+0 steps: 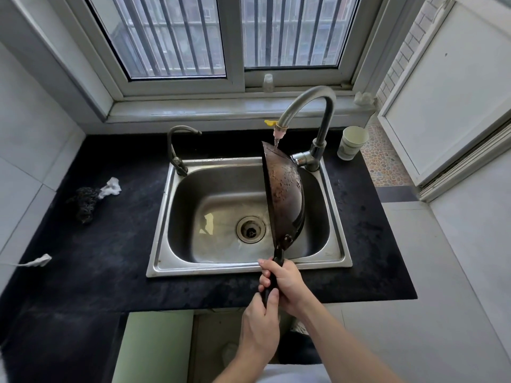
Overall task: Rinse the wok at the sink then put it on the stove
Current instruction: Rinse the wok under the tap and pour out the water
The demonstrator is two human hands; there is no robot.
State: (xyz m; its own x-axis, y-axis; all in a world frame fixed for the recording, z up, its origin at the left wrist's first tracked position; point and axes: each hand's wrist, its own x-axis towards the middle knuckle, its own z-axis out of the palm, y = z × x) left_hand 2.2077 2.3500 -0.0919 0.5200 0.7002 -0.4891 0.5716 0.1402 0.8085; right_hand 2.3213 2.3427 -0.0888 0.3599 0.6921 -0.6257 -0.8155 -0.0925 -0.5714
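Here we are at the sink (163, 236), centre of the frame, and the wok (286, 194) is tipped right up on its edge over the basin, its stained outer belly facing the right of the picture. Both hands are on the long black handle (278, 258) at lower centre: the right hand (287, 286) has its grip clenched around the handle nearer the pan, and the left hand (261, 330) has its grip wrapped around the handle's tail end just below. Two hands on one handle, that reads as steadying a heavy pan held sideways.

Why so steep? The tall tap (309, 106) arches over from the right, and a thin stream of water (275, 142) falls from its spout onto the wok's top rim, so the tilt likely lets the water sheet down and drain straight off into the basin. Droplets bead on the dark metal.

The sink holds no dishes, only a wet sheen around the drain (250, 229). A paper cup (352, 142) stands on the dark bench (96, 258) at upper right beside the tap base; what it holds, I cannot tell. A dark scourer (85, 204) and a white rag (112, 186) lie at the left. No stove in view, so the rinsing looks unfinished.
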